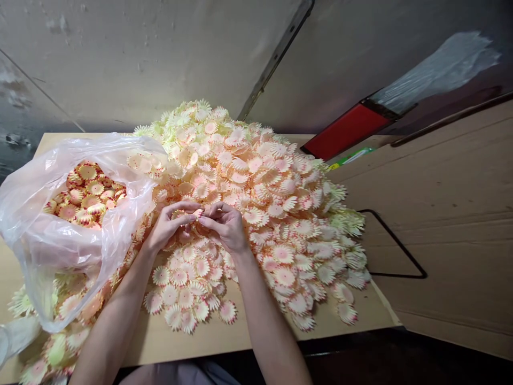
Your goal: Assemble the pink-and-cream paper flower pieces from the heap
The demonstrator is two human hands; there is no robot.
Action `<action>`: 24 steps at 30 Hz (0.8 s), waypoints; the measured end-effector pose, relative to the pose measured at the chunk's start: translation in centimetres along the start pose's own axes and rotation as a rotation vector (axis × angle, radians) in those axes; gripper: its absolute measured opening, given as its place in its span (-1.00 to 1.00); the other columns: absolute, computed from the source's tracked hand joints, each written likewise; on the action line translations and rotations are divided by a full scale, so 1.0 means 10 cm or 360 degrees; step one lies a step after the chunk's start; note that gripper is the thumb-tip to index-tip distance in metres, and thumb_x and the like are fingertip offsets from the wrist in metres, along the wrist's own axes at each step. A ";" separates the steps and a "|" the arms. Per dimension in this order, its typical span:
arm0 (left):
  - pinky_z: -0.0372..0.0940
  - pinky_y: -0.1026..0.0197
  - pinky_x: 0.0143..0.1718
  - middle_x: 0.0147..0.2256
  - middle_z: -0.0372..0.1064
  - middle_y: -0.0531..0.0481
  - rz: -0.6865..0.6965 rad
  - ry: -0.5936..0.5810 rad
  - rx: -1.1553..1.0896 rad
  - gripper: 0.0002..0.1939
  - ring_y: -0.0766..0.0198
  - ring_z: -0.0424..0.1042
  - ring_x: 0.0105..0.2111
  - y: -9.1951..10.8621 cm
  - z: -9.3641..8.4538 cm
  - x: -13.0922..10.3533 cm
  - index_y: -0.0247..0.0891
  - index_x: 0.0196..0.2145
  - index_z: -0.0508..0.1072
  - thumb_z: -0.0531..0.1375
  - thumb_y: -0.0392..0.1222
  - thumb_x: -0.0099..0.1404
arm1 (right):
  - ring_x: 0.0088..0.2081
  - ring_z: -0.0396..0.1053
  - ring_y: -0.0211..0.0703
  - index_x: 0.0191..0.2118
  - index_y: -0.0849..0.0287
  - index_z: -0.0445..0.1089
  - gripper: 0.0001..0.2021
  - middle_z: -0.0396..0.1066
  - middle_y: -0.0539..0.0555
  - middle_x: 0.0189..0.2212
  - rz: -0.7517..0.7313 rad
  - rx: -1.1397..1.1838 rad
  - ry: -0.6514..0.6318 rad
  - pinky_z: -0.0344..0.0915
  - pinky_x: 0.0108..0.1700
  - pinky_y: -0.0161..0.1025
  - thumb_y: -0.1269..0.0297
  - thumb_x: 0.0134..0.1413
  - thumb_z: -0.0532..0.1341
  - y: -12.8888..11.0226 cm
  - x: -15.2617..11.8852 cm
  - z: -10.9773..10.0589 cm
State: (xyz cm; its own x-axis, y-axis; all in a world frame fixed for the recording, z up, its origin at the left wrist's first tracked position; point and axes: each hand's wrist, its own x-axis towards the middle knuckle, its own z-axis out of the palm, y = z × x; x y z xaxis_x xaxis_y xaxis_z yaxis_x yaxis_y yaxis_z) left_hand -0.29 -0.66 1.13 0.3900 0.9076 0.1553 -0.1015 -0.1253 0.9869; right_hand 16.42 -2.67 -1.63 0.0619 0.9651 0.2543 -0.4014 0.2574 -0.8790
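Observation:
My left hand (173,223) and my right hand (225,224) meet over the front of a big heap of artificial flower petal discs (256,176). Between their fingertips is one small petal disc (197,213), cream with pink tips, pinched from both sides. Part of it is hidden by the fingers. The heap's discs are pale pink and cream with serrated edges, greener toward the back and right. On the left lies an opened clear plastic bag (48,235), holding smaller cupped flower pieces (90,192) with dark red tips.
The wooden table (192,347) stands against a grey wall (140,59). More discs lie beneath the bag at the front left. A red box-like object (352,128) with clear plastic film (441,67), a cardboard sheet (449,214) and a black metal bracket (401,248) are at the right.

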 end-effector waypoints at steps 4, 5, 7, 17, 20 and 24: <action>0.26 0.36 -0.47 -0.25 0.43 0.02 0.0018 0.0069 -0.0023 -0.67 0.42 0.32 -0.48 0.01 0.02 -0.01 -0.26 -0.28 0.47 0.42 -0.06 0.07 | -0.42 0.50 -0.19 -0.53 0.09 0.28 -0.61 0.53 -0.06 -0.51 -0.0082 -0.0052 0.0057 0.49 -0.26 -0.19 0.19 -0.32 0.54 -0.02 0.00 0.02; 0.26 0.36 -0.47 -0.26 0.41 0.03 0.0022 0.0073 -0.0013 -0.68 0.43 0.31 -0.49 0.01 0.02 -0.01 -0.26 -0.31 0.45 0.42 -0.06 0.07 | -0.41 0.50 -0.18 -0.54 0.09 0.27 -0.61 0.54 -0.05 -0.49 -0.0086 -0.0061 0.0061 0.49 -0.25 -0.18 0.18 -0.32 0.54 -0.02 0.00 0.02; 0.26 0.35 -0.46 -0.30 0.39 0.04 0.0028 0.0066 0.0014 -0.69 0.44 0.28 -0.51 0.00 0.01 -0.01 -0.28 -0.35 0.45 0.42 -0.05 0.08 | -0.41 0.51 -0.17 -0.54 0.09 0.27 -0.61 0.56 -0.03 -0.47 -0.0095 -0.0076 0.0070 0.50 -0.25 -0.17 0.18 -0.31 0.53 -0.02 0.00 0.02; 0.32 0.27 -0.18 -0.30 0.49 -0.04 0.0100 0.0035 0.0082 -0.73 0.25 0.46 -0.26 -0.01 0.01 0.02 -0.29 -0.38 0.51 0.40 -0.04 0.13 | -0.45 0.51 -0.23 -0.55 0.09 0.34 -0.67 0.52 -0.07 -0.53 -0.0152 -0.0085 0.0065 0.46 -0.37 -0.30 0.23 -0.33 0.53 -0.04 0.01 0.01; 0.27 0.31 -0.37 -0.34 0.46 0.01 0.0077 0.0057 0.0105 -0.70 0.37 0.37 -0.45 -0.02 0.00 0.02 -0.30 -0.39 0.50 0.41 -0.02 0.11 | -0.46 0.50 -0.24 -0.54 0.10 0.35 -0.67 0.52 -0.07 -0.53 -0.0108 -0.0090 0.0057 0.45 -0.36 -0.30 0.25 -0.33 0.54 -0.03 0.01 0.01; 0.23 0.34 -0.46 -0.36 0.43 0.03 0.0035 0.0049 0.0054 -0.69 0.44 0.31 -0.52 -0.02 0.00 0.01 -0.31 -0.40 0.48 0.42 -0.03 0.09 | -0.45 0.49 -0.23 -0.52 0.10 0.37 -0.68 0.52 -0.06 -0.50 -0.0090 -0.0108 0.0042 0.45 -0.33 -0.27 0.24 -0.31 0.54 0.00 0.01 -0.01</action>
State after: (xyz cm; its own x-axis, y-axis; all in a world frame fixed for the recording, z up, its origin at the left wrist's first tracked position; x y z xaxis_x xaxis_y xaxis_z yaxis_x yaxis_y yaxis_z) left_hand -0.23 -0.57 0.97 0.3594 0.9164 0.1759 -0.0784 -0.1582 0.9843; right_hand 16.56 -2.52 -1.64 0.1070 0.9496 0.2945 -0.3340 0.3133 -0.8890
